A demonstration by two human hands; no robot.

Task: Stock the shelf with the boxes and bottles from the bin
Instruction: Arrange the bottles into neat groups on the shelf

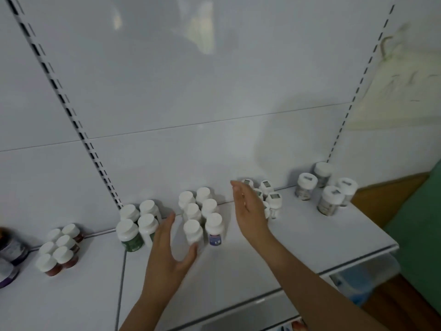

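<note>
Several white-capped bottles stand in a two-column group (202,211) on the white shelf (298,240); the front right one carries a blue label (215,229). My left hand (170,249) is open on the group's left, palm turned toward it, thumb tip at the base of the front left bottle (192,231). On the right of the group my right hand (245,204) is open and edge-on, fingers straight, a ring on one finger. Neither hand holds anything.
Green-labelled bottles (136,228) stand left of my left hand, brown bottles (59,249) farther left, purple containers (9,254) at the left edge. Small bottles (270,198) sit behind my right hand; larger jars (329,187) stand at the shelf's right end. A bin (362,280) shows below.
</note>
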